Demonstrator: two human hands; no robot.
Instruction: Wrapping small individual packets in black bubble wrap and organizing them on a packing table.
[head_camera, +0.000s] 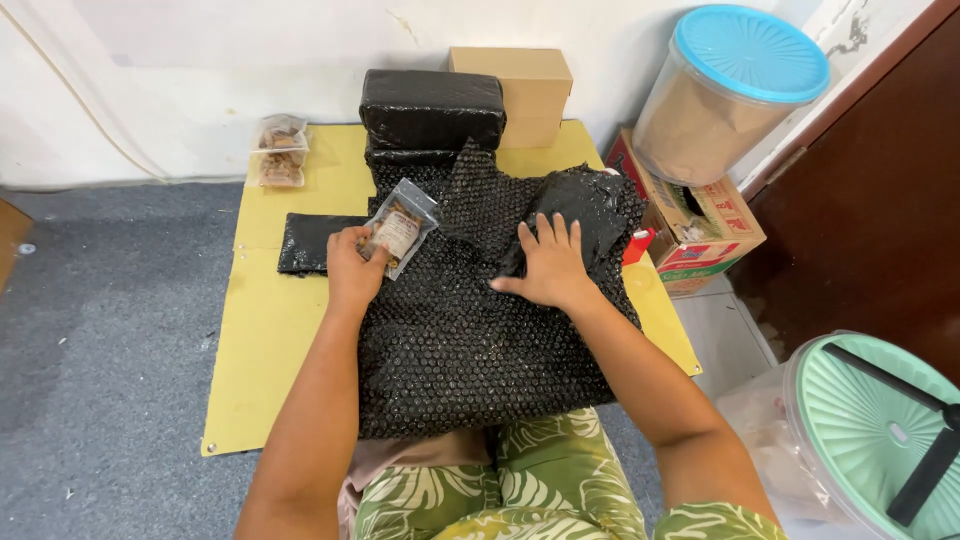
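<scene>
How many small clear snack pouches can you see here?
3: one pouch held in the left hand over the black bubble wrap; two pouches by the wall. Others may be hidden.

Grey carpet (110, 330), white wall (200, 90)

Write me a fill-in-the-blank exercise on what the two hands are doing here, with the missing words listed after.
1. The left hand holds a small clear ____ of snacks.
2. The right hand lies flat on the black ____ wrap.
3. The wrap is spread over a ____ mat on the floor.
4. The round container on the printed carton has a ____ lid.

Missing words: packet; bubble; yellow; blue
</scene>
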